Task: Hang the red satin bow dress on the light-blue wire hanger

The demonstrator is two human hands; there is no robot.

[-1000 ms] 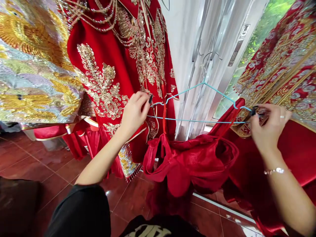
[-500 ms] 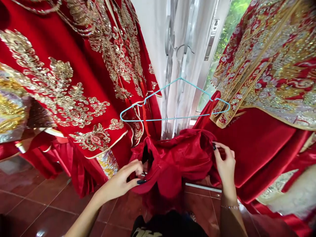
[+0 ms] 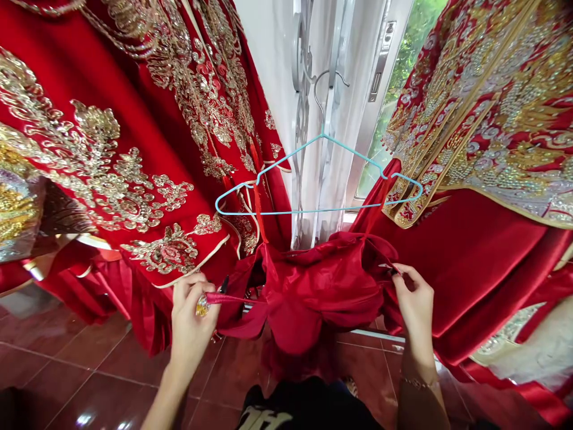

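Two hands, head view: left hand [image 3: 190, 325] raised with the wrist bent, fingers curled around a red ribbon [image 3: 237, 300] and a small gold-coloured piece [image 3: 202, 306]; right hand [image 3: 414, 304] reaching forward, thumb and fingers pinching an edge of the red satin dress [image 3: 313, 298].
Dress: bunched between the hands, its straps looped over a light-blue wire hanger [image 3: 313, 210].
Hanger: hooked on a silver metal frame [image 3: 301, 71], before a sheer white curtain [image 3: 273, 71].
Flanking: a gold-embroidered red robe [image 3: 134, 179] at left, a beaded red-and-gold robe [image 3: 492, 119] at right.
Below: polished red floor tiles [image 3: 89, 364].
Right wrist: a thin bracelet [image 3: 418, 382].
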